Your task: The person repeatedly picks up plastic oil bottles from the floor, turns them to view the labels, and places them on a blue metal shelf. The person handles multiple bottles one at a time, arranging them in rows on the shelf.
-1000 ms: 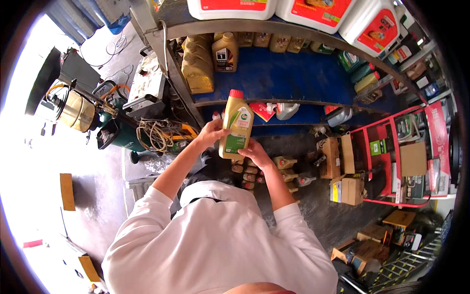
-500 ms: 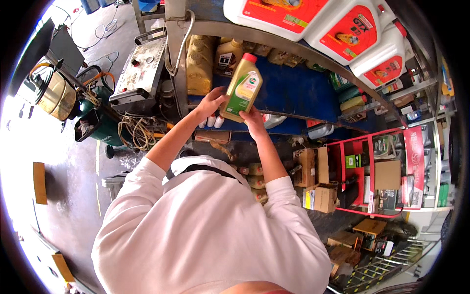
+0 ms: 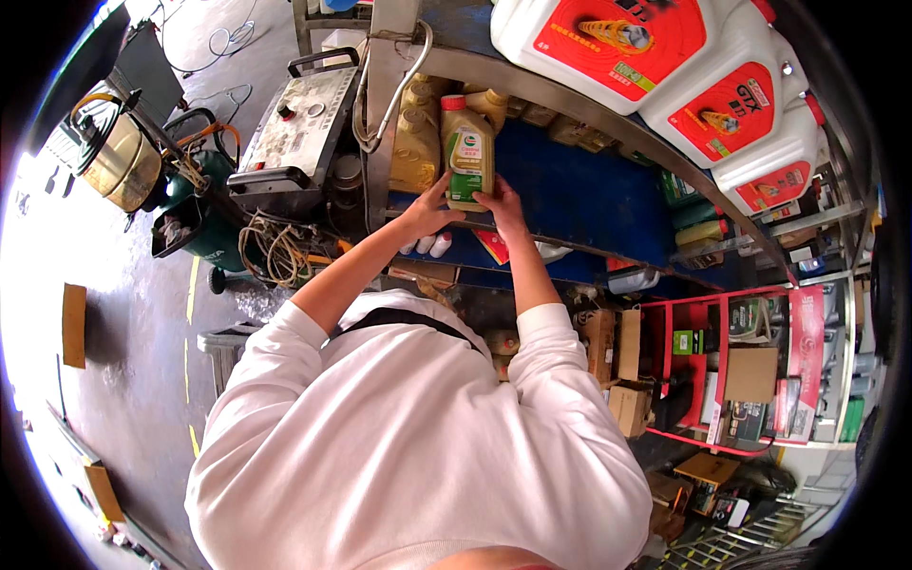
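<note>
A gold motor oil bottle (image 3: 467,152) with a red cap and a green-and-white label is upright at the front of the blue shelf board (image 3: 589,204). My left hand (image 3: 429,211) presses its fingers to the bottle's lower left side. On the lower right side, my right hand (image 3: 504,207) grips it with the thumb across the front. Whether the base rests on the shelf I cannot tell. Larger gold oil jugs (image 3: 414,152) stand left of the bottle, and another gold bottle (image 3: 491,107) shows just behind it.
Overhead, big white jugs with red labels (image 3: 608,43) fill the upper shelf. A metal post (image 3: 380,114) with a bent tube rises at the left, beside a grey machine (image 3: 299,128). Small white bottles (image 3: 440,245) lie below. Right of me stands a red rack (image 3: 727,366).
The oil bottle has gone from tilted to upright and lies further back against the jugs. Both hands have moved with it, and the view has shifted slightly.
</note>
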### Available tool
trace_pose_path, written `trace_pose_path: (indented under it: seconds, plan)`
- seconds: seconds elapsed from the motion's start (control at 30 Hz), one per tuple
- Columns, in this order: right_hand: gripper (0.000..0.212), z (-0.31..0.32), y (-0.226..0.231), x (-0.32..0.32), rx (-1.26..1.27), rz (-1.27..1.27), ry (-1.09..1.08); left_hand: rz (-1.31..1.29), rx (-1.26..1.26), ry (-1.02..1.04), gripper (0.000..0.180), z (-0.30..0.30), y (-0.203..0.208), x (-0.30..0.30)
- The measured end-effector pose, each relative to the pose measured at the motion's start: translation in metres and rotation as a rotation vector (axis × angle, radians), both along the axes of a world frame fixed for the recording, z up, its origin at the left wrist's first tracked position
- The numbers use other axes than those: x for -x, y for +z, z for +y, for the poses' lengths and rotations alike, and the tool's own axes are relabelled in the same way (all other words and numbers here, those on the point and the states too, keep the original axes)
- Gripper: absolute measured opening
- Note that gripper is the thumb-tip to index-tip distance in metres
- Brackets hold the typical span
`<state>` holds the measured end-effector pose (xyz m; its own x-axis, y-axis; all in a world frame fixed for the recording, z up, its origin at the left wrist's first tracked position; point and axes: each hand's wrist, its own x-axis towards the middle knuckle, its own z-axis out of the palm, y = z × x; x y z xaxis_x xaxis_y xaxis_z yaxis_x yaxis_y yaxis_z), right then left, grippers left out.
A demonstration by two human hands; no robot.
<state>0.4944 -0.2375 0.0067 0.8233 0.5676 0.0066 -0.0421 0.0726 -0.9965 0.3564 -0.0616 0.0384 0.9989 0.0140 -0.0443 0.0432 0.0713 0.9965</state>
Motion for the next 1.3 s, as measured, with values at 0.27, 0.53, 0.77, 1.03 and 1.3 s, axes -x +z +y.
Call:
trace_pose_path:
  seconds: [0.27, 0.53, 0.77, 1.03, 1.3]
  plan:
    - [0.074, 0.004, -0.002, -0.035, 0.06, -0.234, 0.045, -0.166, -0.351, 0.137, 0.102, -0.026, -0.022, -0.041]
    - [0.08, -0.001, -0.001, -0.025, 0.338, -0.437, -0.049, -0.18, -0.535, 0.14, 0.1, -0.018, -0.012, -0.025]
    - [0.079, -0.032, -0.012, -0.023, 0.511, -0.397, -0.143, -0.311, -0.602, 0.072, 0.097, -0.027, -0.032, -0.024]
    - [0.072, -0.044, -0.023, -0.051, 0.522, -0.488, -0.262, -0.172, -0.575, -0.031, 0.1, -0.035, -0.028, -0.044]
    - [0.08, -0.017, -0.031, -0.025, 0.538, -0.592, -0.658, 0.053, -0.596, 0.035, 0.098, -0.03, -0.018, -0.064]
